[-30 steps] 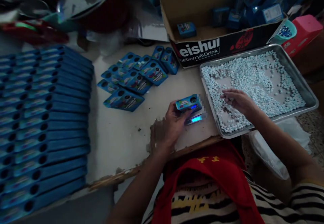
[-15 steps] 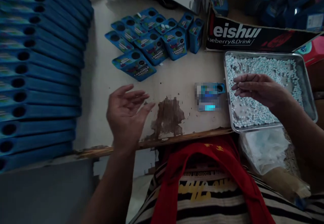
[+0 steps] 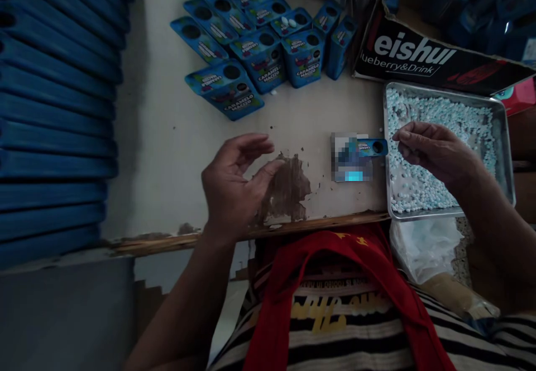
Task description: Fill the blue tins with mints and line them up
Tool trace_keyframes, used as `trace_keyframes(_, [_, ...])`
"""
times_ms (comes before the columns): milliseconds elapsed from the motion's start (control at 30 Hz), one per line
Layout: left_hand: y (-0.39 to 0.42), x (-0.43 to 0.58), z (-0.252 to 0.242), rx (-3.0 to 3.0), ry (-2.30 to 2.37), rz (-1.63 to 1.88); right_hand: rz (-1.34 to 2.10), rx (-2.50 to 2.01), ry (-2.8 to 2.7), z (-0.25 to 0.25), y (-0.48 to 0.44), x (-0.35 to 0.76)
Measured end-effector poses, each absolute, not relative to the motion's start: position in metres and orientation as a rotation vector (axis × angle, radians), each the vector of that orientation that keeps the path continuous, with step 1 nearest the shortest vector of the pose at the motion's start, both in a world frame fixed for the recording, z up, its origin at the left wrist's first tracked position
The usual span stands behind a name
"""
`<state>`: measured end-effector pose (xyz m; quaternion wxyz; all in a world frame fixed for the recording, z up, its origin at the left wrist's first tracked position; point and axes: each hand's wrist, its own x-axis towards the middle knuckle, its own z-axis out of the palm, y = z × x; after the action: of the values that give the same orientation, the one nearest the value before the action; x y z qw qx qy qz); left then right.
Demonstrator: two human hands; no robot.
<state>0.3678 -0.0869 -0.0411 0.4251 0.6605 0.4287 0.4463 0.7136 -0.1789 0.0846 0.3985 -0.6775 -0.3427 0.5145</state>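
My left hand (image 3: 237, 184) hovers above the table near a worn brown patch. Its fingers are curved and apart from the thumb, with nothing between them. Over the left part of a metal tray (image 3: 387, 181) is my right hand (image 3: 439, 150), fingertips pinched together. Whatever is in that pinch, if anything, is too small to make out. Small white and pale blue candies (image 3: 435, 189) fill much of the tray. Left of the tray, a small blue candy box (image 3: 366, 147) lies on the table, its body partly pixelated and its dark round hole facing the tray.
Several blue candy boxes (image 3: 304, 61) stand grouped toward the back, two candies on one top. Long rows of blue boxes (image 3: 54, 164) line the left side. A black printed carton (image 3: 419, 58) holds more boxes behind the tray. A plastic bag (image 3: 422, 248) hangs below the tray.
My left hand has moved right, toward the worn patch. My right hand's fingers have drawn tighter together at the tray's left side. The whole view has shifted slightly.
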Motion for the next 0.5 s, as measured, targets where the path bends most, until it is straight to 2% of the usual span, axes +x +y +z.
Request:
trace_keyframes(233, [-0.097,0.418,-0.030,1.881,0.939,1.036,1.303,-1.654,-0.903,0.088,-0.180,0.713])
trace_keyframes(500, [-0.102,0.455,-0.019,1.972,0.876,0.812,1.202,-1.729,-1.324,0.077,-0.165,0.709])
